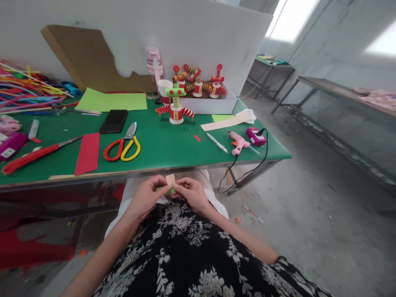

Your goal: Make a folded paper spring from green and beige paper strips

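Over my lap, just below the table's front edge, my left hand (150,193) and my right hand (191,192) meet with fingertips pinched together. Between them they hold small paper strips: a pale peach strip (170,179) standing up and a light green strip (169,190) partly covered by the fingers. On the table ahead stands a paper-cup figure (176,112) with a green rolled head and red pleated arms. Scissors (123,144) with one red and one yellow handle lie to the left, beside a red paper piece (88,153).
A pink glue gun (239,142), a purple plug block (256,136) and a white pen (217,142) lie at right; a black cord hangs off the edge. A white box (213,105) holds several figures. At left are a phone (114,121), green paper (111,101) and red-handled tool (34,157).
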Demonstrator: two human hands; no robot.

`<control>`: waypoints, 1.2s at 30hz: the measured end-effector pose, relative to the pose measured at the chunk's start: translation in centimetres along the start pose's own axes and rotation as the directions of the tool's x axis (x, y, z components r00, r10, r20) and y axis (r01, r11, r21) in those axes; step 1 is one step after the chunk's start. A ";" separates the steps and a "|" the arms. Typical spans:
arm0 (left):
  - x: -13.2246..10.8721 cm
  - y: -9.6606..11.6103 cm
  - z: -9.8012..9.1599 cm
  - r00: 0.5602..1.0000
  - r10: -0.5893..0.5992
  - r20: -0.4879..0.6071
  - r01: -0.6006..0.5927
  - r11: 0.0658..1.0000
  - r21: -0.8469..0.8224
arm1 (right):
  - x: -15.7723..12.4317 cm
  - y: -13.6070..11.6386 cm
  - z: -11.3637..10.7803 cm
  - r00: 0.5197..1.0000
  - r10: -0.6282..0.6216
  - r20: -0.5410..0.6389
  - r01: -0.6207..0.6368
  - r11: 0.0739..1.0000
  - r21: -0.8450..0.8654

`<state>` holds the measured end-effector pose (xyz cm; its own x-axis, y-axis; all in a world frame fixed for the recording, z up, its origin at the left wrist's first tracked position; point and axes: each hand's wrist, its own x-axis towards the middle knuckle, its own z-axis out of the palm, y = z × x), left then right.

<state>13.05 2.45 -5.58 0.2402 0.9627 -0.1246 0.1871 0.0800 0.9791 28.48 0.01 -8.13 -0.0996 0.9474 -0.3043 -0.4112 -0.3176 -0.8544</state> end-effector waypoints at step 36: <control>-0.9 0.0 -2.4 0.684 0.628 0.371 -0.713 0.468 0.522 | -1.2 -1.8 0.2 0.988 0.145 0.056 -0.150 0.983 0.107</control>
<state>10.52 2.26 -5.06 0.6353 0.6126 0.4703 0.4135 -0.7841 0.4627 29.15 -0.59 -6.14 -0.2086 0.8922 -0.4006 -0.4862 -0.4500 -0.7491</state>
